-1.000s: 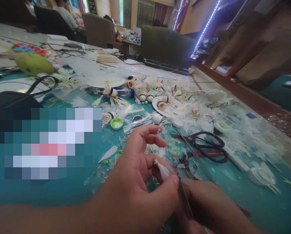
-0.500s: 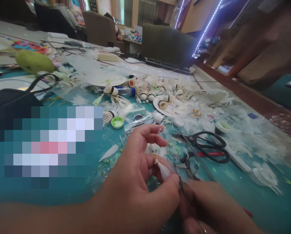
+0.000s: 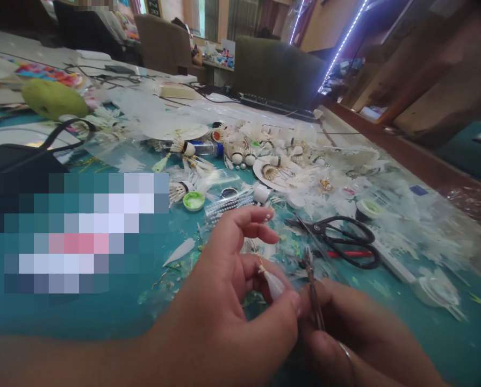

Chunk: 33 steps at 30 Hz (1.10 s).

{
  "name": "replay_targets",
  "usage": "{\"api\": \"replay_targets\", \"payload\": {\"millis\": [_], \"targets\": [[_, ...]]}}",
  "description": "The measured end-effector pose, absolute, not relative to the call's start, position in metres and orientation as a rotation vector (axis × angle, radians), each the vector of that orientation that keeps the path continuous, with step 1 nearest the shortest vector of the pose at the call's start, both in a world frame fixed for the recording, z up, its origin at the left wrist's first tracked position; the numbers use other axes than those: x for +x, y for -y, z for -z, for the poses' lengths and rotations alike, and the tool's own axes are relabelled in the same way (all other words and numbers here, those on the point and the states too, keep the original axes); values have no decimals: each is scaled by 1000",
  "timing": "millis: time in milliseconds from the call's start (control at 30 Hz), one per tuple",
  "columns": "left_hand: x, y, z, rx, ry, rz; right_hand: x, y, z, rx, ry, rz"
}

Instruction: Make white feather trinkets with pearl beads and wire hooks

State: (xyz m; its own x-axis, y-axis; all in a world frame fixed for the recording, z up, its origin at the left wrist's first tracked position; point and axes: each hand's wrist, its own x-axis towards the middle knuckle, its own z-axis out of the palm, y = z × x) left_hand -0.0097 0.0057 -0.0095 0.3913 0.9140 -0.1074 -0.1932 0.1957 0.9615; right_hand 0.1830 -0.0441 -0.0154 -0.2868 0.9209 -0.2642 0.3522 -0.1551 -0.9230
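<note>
Left hand (image 3: 240,301) has a white feather piece (image 3: 273,284) pinched, right hand's (image 3: 345,322) clamped on a slim metal tool (image 3: 314,293), black-handled scissors (image 3: 337,236) lying just beyond.

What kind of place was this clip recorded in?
Probably a small craft workshop, perhaps in a shared office: shuttlecocks, strung beads and scissors crowd the table, with a keyboard and chairs beyond.
</note>
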Motion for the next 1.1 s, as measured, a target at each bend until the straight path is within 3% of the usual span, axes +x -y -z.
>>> {"api": "replay_targets", "payload": {"millis": [1100], "targets": [[-13, -4, 15, 1317, -836, -827, 176, 38, 9, -1438, 1348, -1632]]}}
